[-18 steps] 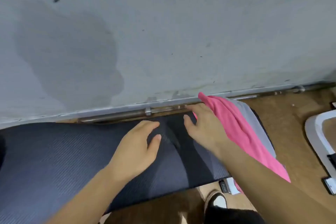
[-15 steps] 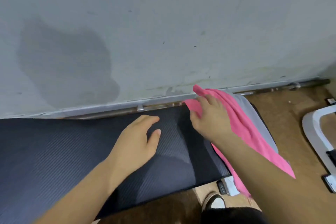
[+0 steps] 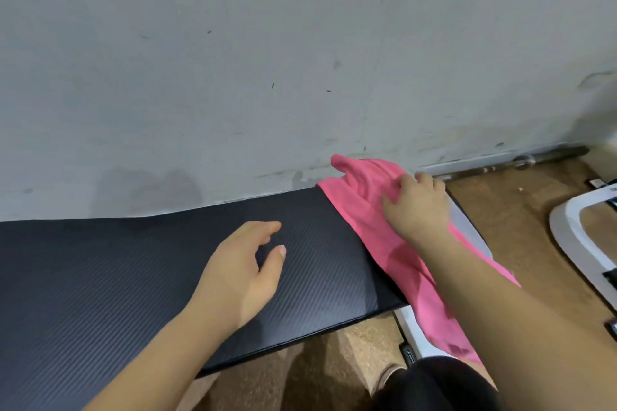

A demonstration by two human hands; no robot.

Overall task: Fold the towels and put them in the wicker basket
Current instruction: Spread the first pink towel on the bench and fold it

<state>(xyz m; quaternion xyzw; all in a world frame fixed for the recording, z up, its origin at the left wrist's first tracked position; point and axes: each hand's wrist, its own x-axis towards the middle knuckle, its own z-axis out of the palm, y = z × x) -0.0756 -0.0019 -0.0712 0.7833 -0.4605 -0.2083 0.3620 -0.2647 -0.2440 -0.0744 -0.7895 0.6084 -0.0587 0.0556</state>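
Pink cloth towel (image 3: 367, 227) draped over right end of black ribbed desk (image 3: 133, 260), against stained grey wall (image 3: 233, 77); right hand (image 3: 417, 207) grips its bunched upper part; left hand (image 3: 240, 274) wide, fingers relaxed, over desk, holding nothing

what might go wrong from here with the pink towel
1. The right hand alone grips the pink towel, bunched at its far end; the left hand holds nothing, so the fold may come out crooked.
2. The towel's near end hangs past the black mat; a pull could drop it onto the floor.
3. It lies on a pale grey towel, which might get dragged along.
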